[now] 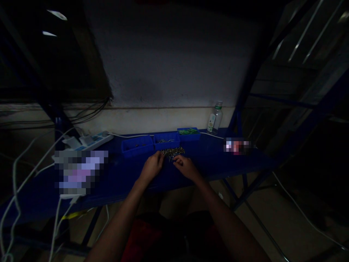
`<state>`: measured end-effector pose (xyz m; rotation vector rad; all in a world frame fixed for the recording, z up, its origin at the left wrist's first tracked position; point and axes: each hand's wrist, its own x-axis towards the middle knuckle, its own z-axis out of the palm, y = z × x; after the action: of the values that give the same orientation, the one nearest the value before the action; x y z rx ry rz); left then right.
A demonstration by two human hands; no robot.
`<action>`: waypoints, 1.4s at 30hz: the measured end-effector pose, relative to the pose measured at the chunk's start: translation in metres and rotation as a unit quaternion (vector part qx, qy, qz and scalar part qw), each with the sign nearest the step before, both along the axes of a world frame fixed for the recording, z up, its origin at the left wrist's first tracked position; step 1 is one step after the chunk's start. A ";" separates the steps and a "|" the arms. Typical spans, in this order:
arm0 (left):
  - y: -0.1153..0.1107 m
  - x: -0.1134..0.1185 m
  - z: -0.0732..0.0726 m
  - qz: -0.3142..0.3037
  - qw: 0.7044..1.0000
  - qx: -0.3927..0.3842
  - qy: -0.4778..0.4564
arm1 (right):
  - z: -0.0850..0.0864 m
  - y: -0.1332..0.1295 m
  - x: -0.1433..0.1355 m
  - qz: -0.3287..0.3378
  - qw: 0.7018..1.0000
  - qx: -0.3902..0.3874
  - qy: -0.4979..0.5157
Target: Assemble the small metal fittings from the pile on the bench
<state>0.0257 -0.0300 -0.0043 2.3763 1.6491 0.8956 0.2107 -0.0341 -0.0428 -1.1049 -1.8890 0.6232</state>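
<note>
A pile of small metal parts [172, 152] lies on the blue table [169, 178] in front of the blue bins. My left hand [154, 164] is at the pile's left edge, its fingers pinched together; whatever is between them is too small to make out. At the pile's right front edge is my right hand [185, 166], fingers curled in and closed, and what they hold, if anything, cannot be made out. Behind the pile, a blue bin [167, 145] holds thin metal pieces. Left of it sits a blue bin [137, 150] with a few small pieces inside.
A third bin [188, 137] holds green items. A clear bottle [215, 122] stands at the back right. White power strips [95, 140] with cables and a blurred object [80, 173] occupy the left side. Another blurred object [236, 146] lies at the right. A wall is behind.
</note>
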 end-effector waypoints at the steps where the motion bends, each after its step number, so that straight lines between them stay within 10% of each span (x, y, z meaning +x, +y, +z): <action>1: 0.010 -0.001 0.007 0.028 0.999 0.006 0.022 | 0.000 0.000 0.000 0.004 1.000 -0.001 -0.005; 7: 0.062 -0.001 0.043 0.169 0.980 0.000 0.102 | 0.001 -0.002 0.000 0.000 1.000 0.013 -0.022; 16: 0.039 -0.015 0.007 0.065 0.982 -0.049 0.170 | 0.003 -0.002 -0.002 -0.008 0.999 0.003 -0.031; 29: 0.050 -0.019 0.011 0.024 0.990 -0.057 0.124 | 0.000 -0.001 -0.001 -0.010 0.999 0.019 -0.037; 37: 0.007 -0.001 0.009 -0.020 0.978 -0.060 -0.201 | 0.003 -0.003 -0.001 -0.008 0.999 0.018 -0.035; 42: -0.024 0.014 -0.010 -0.107 0.958 -0.116 -0.238 | 0.009 -0.009 0.000 0.026 0.999 0.007 -0.044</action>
<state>0.0399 -0.0541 -0.0147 1.9372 1.2126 1.0587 0.2103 -0.0426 -0.0337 -1.0939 -2.0008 0.5987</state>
